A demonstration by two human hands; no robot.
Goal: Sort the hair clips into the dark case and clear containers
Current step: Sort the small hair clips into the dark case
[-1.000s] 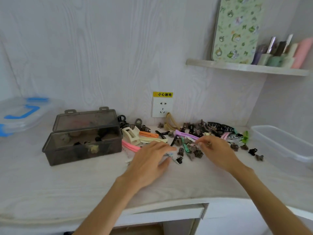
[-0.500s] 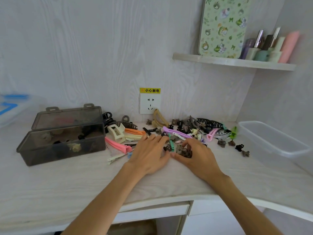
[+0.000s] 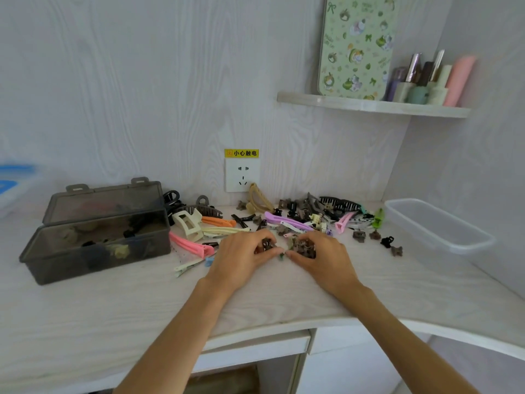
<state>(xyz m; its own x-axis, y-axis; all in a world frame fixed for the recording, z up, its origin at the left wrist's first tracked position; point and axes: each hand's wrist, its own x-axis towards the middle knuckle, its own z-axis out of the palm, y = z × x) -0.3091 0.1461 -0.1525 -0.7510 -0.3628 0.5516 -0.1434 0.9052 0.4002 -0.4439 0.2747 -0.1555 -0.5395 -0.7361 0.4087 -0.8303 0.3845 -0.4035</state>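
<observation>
A scatter of hair clips (image 3: 295, 220) lies along the back of the white desk, between the dark case (image 3: 96, 251) on the left and a clear container (image 3: 443, 231) on the right. The dark case stands open with several clips inside. My left hand (image 3: 241, 257) curls its fingers round a small brown claw clip (image 3: 267, 245). My right hand (image 3: 321, 257) cups a bunch of small brown claw clips (image 3: 305, 247) on the desk. The two hands nearly touch at the fingertips.
A pink clip (image 3: 190, 245), a cream claw clip (image 3: 189, 224) and an orange clip (image 3: 218, 221) lie beside the dark case. A wall socket (image 3: 242, 177) sits behind the pile. A shelf (image 3: 372, 105) with bottles hangs at upper right. Another clear box with blue clasps (image 3: 11, 186) is at far left.
Both hands have come together over the small brown clips at the front of the pile, and their fingers have curled in around them. The camera has shifted a little.
</observation>
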